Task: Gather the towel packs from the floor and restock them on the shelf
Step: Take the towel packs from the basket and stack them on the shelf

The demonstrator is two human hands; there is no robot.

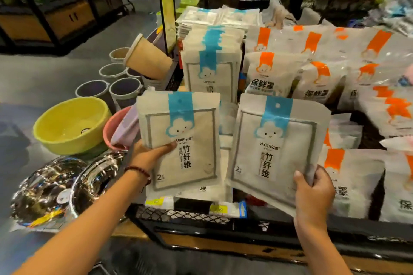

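While I hold one blue-striped pack in each of my hands, both packs stand upright over the front of the shelf, printed faces toward me. My left hand pinches the left towel pack at its lower left edge, with the thumb across the front and the fingers behind. My right hand grips the right towel pack at its lower right corner, thumb on the front and fingers curled round the edge. The two packs are near each other but apart. At twelve o'clock from the left pack, an upright row of blue-striped packs stands on the shelf. From one to three o'clock, orange-striped packs fill the rest of it. At six o'clock, yellow price tags sit on the shelf's black mesh rim. At nine o'clock are a pink basin and a yellow basin, at eight o'clock shiny steel bowls, and at ten o'clock grey buckets.
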